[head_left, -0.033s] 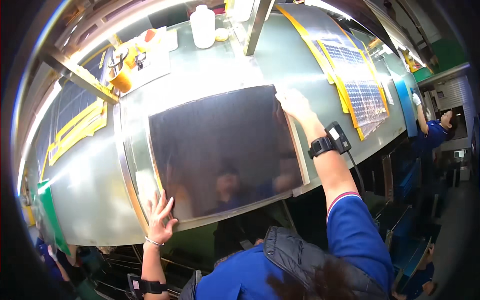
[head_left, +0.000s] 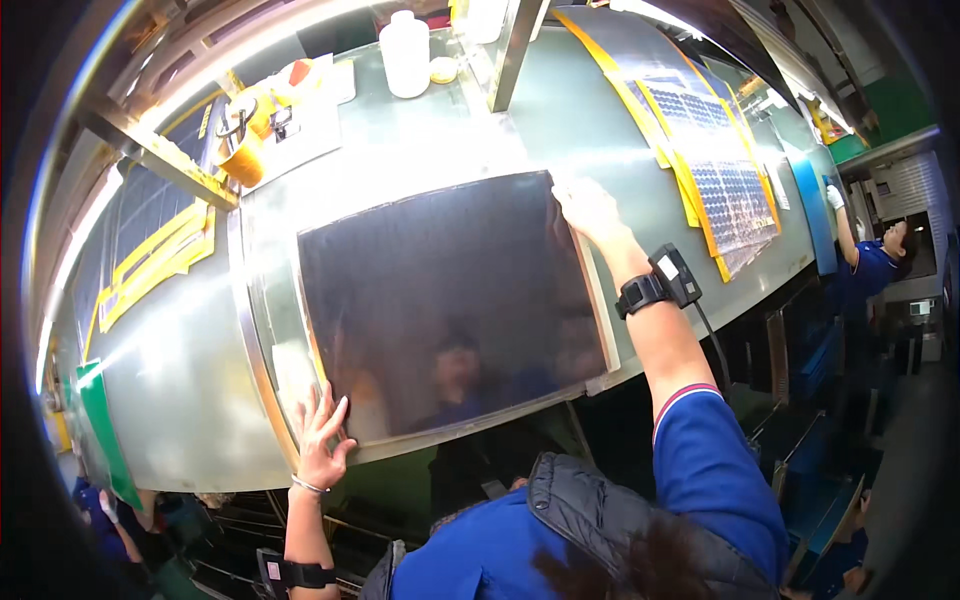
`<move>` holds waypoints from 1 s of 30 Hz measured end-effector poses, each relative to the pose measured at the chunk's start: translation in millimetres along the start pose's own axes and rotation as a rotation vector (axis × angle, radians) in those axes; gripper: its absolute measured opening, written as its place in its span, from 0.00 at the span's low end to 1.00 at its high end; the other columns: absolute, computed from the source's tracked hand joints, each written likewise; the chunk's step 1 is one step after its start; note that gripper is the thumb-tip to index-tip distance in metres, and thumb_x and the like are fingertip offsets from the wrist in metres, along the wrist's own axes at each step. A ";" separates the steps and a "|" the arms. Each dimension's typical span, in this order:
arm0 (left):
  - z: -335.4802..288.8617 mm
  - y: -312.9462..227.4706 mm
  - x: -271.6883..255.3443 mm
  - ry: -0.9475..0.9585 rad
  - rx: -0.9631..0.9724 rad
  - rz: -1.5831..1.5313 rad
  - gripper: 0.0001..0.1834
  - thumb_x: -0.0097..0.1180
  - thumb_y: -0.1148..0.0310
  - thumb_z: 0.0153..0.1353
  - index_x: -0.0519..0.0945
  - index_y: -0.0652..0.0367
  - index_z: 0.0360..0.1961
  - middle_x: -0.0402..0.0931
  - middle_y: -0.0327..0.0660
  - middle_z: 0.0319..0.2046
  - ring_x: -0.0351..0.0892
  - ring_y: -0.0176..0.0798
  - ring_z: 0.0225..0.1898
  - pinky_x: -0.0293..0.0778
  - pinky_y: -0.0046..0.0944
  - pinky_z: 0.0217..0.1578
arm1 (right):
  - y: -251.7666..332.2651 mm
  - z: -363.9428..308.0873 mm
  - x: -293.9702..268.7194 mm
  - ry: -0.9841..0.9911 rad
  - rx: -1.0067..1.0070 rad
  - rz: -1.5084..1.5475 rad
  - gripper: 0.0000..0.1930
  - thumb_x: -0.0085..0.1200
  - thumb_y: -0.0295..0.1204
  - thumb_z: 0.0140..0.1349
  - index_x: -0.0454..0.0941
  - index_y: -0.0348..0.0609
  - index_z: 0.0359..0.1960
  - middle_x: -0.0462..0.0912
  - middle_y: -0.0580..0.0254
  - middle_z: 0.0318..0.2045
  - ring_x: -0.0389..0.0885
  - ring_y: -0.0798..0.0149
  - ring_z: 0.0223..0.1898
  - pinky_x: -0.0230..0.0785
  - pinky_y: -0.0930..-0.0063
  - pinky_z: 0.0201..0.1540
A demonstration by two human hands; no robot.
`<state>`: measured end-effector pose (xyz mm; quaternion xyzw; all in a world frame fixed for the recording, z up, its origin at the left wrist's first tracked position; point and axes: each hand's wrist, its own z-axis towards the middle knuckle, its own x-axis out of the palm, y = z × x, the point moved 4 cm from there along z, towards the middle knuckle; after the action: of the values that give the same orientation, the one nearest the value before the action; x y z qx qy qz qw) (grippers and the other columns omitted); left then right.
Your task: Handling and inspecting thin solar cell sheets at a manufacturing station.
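Head view: a dark rectangular panel (head_left: 455, 310) lies flat on the grey-green worktop (head_left: 560, 110), its near side running along the worktop's near edge and its glossy face reflecting a person. Almost nothing has changed since the previous frame: the panel and the 2 hands match it, so the panel appears to be held steady rather than slid or lifted. At most, a co-worker's gloved hand (head_left: 835, 197), beyond the worktop's right end, has shifted slightly

The left hand (head_left: 318, 452) is spread wide at the panel's near left corner, fingers fanned along its left side, holding nothing that shows. The right hand (head_left: 590, 212) is at the panel's far right corner, its fingers drawn in; glare washes them out, so I cannot tell whether they pinch the edge or only press on it

A metal strip (head_left: 262, 350) runs from the worktop's near edge, left of the panel and apart from it. Toward the worktop's right end lie yellow-edged solar panels (head_left: 715, 160); near its far edge stand a white bottle (head_left: 405, 55) and, just beside it, a small round yellowish container (head_left: 443, 69)
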<state>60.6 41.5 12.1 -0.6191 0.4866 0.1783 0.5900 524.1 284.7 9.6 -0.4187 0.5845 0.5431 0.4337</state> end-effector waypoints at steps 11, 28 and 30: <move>3.5 -1.9 -1.9 -0.027 -0.041 -0.012 0.42 0.63 0.77 0.39 0.67 0.52 0.62 0.50 0.48 0.68 0.41 0.54 0.70 0.33 0.56 0.67 | -1.8 20.0 13.7 0.076 0.059 0.099 0.18 0.44 0.42 0.63 0.74 0.58 0.53 0.79 0.45 0.42 0.77 0.46 0.47 0.68 0.56 0.50; -1.8 -17.9 -0.2 0.063 -0.050 0.466 0.37 0.50 0.59 0.58 0.54 0.63 0.66 0.49 0.47 0.68 0.44 0.47 0.70 0.36 0.53 0.67 | 22.2 -2.5 41.5 -0.397 -0.141 -0.135 0.27 0.44 0.43 0.63 0.65 0.39 0.59 0.66 0.51 0.60 0.59 0.51 0.62 0.46 0.54 0.65; -5.6 -21.6 8.2 0.031 -0.101 0.459 0.37 0.49 0.58 0.59 0.54 0.66 0.66 0.48 0.48 0.68 0.44 0.47 0.70 0.35 0.52 0.67 | 23.2 -2.1 44.5 -0.290 -0.057 -0.110 0.29 0.39 0.45 0.65 0.59 0.42 0.64 0.59 0.57 0.65 0.53 0.54 0.67 0.37 0.54 0.69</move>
<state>80.0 29.5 18.9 -0.5238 0.6139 0.3224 0.4948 489.5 283.2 -26.8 -0.3796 0.4763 0.5894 0.5306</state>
